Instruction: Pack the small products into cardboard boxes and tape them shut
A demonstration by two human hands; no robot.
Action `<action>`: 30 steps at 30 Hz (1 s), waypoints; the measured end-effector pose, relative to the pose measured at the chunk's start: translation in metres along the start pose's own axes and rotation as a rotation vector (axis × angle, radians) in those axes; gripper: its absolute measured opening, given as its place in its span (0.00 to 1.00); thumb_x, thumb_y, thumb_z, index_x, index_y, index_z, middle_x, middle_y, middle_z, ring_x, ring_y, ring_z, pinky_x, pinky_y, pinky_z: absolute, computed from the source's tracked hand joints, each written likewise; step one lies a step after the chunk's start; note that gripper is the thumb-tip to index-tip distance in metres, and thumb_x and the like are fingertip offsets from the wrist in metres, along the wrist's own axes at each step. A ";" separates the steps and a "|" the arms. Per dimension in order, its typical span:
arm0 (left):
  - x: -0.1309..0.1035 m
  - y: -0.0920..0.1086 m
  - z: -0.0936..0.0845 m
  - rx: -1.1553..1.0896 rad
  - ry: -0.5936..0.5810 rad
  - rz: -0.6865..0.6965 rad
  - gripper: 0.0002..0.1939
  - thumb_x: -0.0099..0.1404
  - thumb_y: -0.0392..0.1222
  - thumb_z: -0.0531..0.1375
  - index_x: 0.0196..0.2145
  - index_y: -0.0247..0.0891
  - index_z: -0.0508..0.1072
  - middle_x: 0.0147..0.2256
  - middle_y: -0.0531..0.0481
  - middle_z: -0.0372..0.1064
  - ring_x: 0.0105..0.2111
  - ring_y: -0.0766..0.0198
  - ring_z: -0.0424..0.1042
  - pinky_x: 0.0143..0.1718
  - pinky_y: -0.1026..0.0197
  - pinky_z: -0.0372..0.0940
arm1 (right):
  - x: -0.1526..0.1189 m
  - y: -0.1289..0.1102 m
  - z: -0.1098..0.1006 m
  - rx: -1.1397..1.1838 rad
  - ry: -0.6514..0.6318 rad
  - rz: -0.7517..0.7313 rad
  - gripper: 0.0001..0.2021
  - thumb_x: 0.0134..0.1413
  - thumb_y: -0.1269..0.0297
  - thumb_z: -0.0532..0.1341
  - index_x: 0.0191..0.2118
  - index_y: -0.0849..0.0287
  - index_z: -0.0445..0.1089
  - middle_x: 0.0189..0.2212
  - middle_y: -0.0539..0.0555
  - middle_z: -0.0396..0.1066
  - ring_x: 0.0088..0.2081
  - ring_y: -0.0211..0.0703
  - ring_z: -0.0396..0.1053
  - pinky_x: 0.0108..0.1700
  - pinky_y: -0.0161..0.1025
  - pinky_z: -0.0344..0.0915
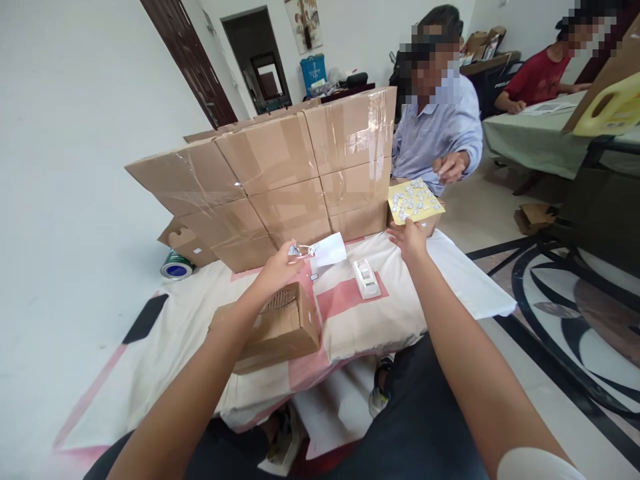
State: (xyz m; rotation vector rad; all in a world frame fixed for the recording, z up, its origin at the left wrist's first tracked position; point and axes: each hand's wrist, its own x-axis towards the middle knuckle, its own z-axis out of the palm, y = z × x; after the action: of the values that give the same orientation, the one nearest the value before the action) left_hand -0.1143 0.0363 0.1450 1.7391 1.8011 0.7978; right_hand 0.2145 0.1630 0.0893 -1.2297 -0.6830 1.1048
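My left hand (281, 268) is closed, its fingers pinched around a small silvery-white piece (295, 251) too small to name. Just beyond it a white sheet of paper (331, 251) lies on the cloth, with little white bits at its near end. At the right, my right hand (411, 241) grips the near edge of a yellow card (415, 202) dotted with several small silvery pieces. That card is over a cardboard box (429, 227). Between my hands stands a white tape dispenser (367, 279). Below my left forearm sits an open cardboard box (280, 337).
A wall of taped cardboard cartons (285, 173) runs along the table's far side. A co-worker's hand (451, 167) hovers behind the yellow card. A green tin (177, 265) and a black flat object (145, 319) are at the left. Another person (537, 77) sits at a farther table.
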 end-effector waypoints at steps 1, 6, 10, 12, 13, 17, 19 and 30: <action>-0.001 0.001 0.000 0.042 -0.011 -0.003 0.33 0.62 0.45 0.62 0.65 0.43 0.63 0.43 0.46 0.80 0.39 0.53 0.80 0.43 0.54 0.70 | 0.001 0.000 0.000 0.019 0.010 0.007 0.08 0.62 0.57 0.54 0.44 0.53 0.59 0.42 0.54 0.76 0.31 0.37 0.77 0.32 0.34 0.71; -0.009 0.008 -0.003 0.271 -0.002 0.010 0.25 0.62 0.39 0.62 0.57 0.47 0.73 0.45 0.44 0.81 0.47 0.47 0.79 0.45 0.54 0.68 | -0.006 0.000 -0.007 0.058 0.019 0.004 0.07 0.59 0.67 0.54 0.43 0.54 0.61 0.40 0.54 0.78 0.28 0.35 0.76 0.31 0.32 0.69; -0.006 0.012 -0.008 0.395 0.002 0.019 0.17 0.64 0.39 0.60 0.50 0.49 0.77 0.47 0.49 0.81 0.50 0.50 0.78 0.46 0.56 0.67 | -0.033 -0.006 -0.026 0.032 -0.037 -0.010 0.07 0.59 0.70 0.54 0.41 0.58 0.66 0.39 0.56 0.80 0.27 0.36 0.76 0.29 0.32 0.69; 0.001 0.012 -0.008 0.443 0.010 0.008 0.17 0.64 0.41 0.60 0.51 0.50 0.77 0.48 0.52 0.81 0.50 0.52 0.78 0.45 0.58 0.67 | -0.051 -0.009 -0.039 0.002 -0.079 -0.011 0.07 0.59 0.71 0.55 0.41 0.60 0.68 0.38 0.58 0.80 0.27 0.37 0.77 0.28 0.32 0.69; 0.006 0.012 -0.007 0.467 0.013 0.000 0.18 0.64 0.41 0.61 0.52 0.50 0.76 0.48 0.53 0.81 0.50 0.53 0.78 0.45 0.58 0.68 | -0.060 -0.011 -0.045 -0.015 -0.099 -0.009 0.07 0.59 0.71 0.55 0.41 0.60 0.69 0.38 0.59 0.81 0.27 0.38 0.77 0.28 0.32 0.69; 0.030 0.010 0.004 0.557 -0.011 -0.030 0.21 0.63 0.42 0.62 0.54 0.51 0.74 0.49 0.53 0.80 0.51 0.53 0.77 0.47 0.58 0.68 | -0.086 -0.007 -0.067 -0.107 -0.170 0.040 0.07 0.61 0.70 0.57 0.42 0.63 0.71 0.38 0.62 0.82 0.25 0.38 0.77 0.27 0.32 0.69; 0.043 0.010 0.012 0.596 -0.040 -0.050 0.21 0.63 0.42 0.62 0.54 0.50 0.74 0.48 0.51 0.80 0.51 0.52 0.77 0.48 0.57 0.68 | -0.089 0.002 -0.075 -0.167 -0.199 0.101 0.06 0.61 0.72 0.57 0.41 0.64 0.71 0.37 0.64 0.82 0.24 0.39 0.76 0.25 0.32 0.68; -0.018 0.073 0.032 0.608 -0.073 0.166 0.20 0.69 0.44 0.57 0.58 0.45 0.72 0.49 0.50 0.80 0.47 0.54 0.77 0.50 0.55 0.67 | -0.072 0.052 -0.065 -0.547 -0.297 0.366 0.06 0.68 0.68 0.54 0.44 0.63 0.67 0.33 0.63 0.82 0.22 0.41 0.75 0.19 0.32 0.61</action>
State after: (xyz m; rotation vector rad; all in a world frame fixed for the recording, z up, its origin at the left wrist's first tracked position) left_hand -0.0394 0.0205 0.1737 2.2809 1.9985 0.2397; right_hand 0.2316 0.0694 0.0336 -1.7203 -1.0616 1.4797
